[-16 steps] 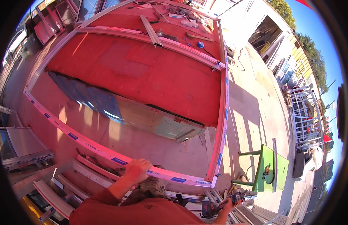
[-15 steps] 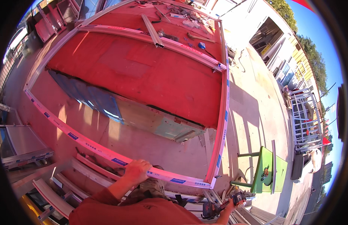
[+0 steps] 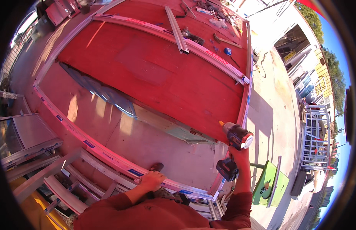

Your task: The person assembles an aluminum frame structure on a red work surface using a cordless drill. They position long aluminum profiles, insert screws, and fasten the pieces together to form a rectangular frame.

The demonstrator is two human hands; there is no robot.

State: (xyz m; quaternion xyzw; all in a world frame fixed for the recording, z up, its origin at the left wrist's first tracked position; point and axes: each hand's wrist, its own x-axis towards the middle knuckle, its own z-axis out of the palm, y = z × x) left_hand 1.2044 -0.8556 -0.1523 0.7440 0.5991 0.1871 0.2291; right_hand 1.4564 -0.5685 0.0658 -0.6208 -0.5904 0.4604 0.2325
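Where the cordless drill (image 3: 235, 135) sits, right of centre, its nose points up and left over the red tabletop (image 3: 155, 69), its body crossing my view of the metal frame's right rail (image 3: 245, 106). My right hand (image 3: 239, 155) has its fingers wrapped round the grip. My left hand (image 3: 152, 180), low centre, lies over the near rail (image 3: 109, 156), which slants toward lower right; whether those fingers clamp it, I cannot tell.
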